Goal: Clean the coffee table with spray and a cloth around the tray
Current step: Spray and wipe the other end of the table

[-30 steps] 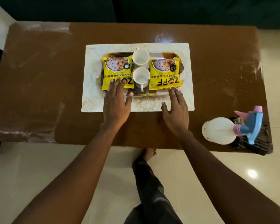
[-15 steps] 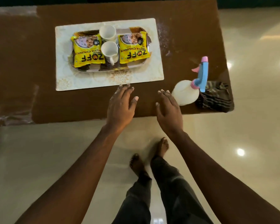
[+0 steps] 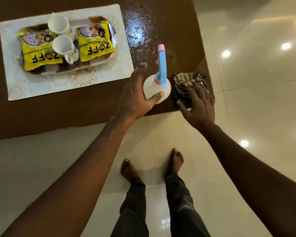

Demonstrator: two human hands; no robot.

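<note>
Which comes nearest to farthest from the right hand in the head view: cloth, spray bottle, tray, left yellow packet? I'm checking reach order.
1. Cloth: under the right hand, at the table's right corner.
2. Spray bottle: just left of the cloth, gripped by the left hand.
3. Tray: further left, on the mat.
4. Left yellow packet: on the tray's left side.

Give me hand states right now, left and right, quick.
Left hand: closed around the spray bottle, which stands on the table.
Right hand: open, fingers spread, resting on the striped cloth; not gripping it yet.
</note>
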